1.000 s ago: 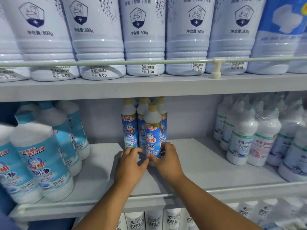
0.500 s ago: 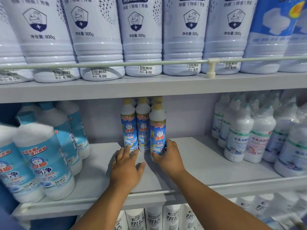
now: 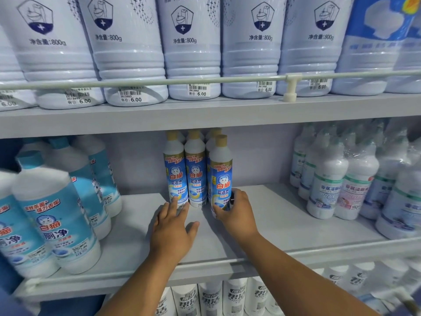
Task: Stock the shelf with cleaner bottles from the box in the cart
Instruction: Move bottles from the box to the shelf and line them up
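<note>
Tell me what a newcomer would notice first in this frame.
Two bare hands meeting at mid-shelf: the right hand grips the base of a gold-capped blue-label cleaner bottle, standing just in front of a small cluster of matching bottles, while the left hand reaches with straight fingers to the cluster's foot. Above, a row of big white 800g bottles fills the upper shelf behind a guard rail.

R hand [image 3: 237,213] grips front bottle [image 3: 221,176] | L hand [image 3: 174,226] flat, prob. touching btls | mid shelf [image 3: 284,220]
</note>
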`<state>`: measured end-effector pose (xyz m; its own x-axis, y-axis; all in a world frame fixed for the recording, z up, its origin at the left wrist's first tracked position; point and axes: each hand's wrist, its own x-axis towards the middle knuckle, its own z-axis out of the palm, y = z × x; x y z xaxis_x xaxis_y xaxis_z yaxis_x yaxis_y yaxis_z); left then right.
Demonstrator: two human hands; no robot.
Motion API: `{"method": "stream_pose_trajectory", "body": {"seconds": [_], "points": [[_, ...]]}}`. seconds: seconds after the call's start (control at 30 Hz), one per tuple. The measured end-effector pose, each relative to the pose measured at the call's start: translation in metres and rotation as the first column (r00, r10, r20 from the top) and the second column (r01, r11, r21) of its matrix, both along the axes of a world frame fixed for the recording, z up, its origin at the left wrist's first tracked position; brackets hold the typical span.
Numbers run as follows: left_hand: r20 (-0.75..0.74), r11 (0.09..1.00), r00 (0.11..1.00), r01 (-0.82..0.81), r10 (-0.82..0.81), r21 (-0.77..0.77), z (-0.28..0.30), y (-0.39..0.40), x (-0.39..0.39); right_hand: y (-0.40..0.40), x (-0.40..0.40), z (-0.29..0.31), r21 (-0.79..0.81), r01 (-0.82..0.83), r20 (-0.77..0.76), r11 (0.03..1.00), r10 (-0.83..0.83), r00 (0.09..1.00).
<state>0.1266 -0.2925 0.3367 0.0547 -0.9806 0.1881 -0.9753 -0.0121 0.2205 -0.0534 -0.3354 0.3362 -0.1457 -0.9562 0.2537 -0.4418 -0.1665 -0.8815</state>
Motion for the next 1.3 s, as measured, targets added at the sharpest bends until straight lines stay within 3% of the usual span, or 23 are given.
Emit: {"method": "stream_pose_trajectory", "body": {"seconds": [0.3, 0.67, 0.9, 1.03, 1.17, 1.3], "points": [[0.043, 0.999, 0.999, -0.008, 0.006, 0.048, 0.005, 0.0, -0.002, 0.002, 0.002, 0.004, 0.029, 0.014, -0.018, 0.999, -0.013, 1.0], [0.058, 0.993, 0.998, 0.029, -0.035, 0.11, 0.031, 0.022, 0.001, 0.028, 0.001, 0.024, 0.159, 0.047, -0.268, 0.986, -0.003, 0.964], [0.063, 0.99, 0.994, 0.084, -0.092, 0.115, 0.037, 0.054, 0.001, 0.077, -0.006, 0.032, 0.118, -0.011, -0.591, 0.993, 0.08, 0.803], [0.07, 0.989, 0.993, 0.089, -0.098, 0.119, 0.034, 0.083, -0.014, 0.115, -0.018, 0.031, 0.188, -0.033, -0.764, 0.982, 0.167, 0.623], [0.07, 0.992, 0.993, 0.084, -0.09, 0.094, 0.027, 0.118, -0.032, 0.155, -0.036, 0.015, 0.168, -0.091, -0.822, 0.982, 0.19, 0.537], [0.078, 0.996, 0.993, 0.084, -0.086, 0.04, 0.008, 0.162, -0.054, 0.2, -0.063, -0.006, 0.149, -0.165, -0.816, 0.975, 0.215, 0.536]]}}
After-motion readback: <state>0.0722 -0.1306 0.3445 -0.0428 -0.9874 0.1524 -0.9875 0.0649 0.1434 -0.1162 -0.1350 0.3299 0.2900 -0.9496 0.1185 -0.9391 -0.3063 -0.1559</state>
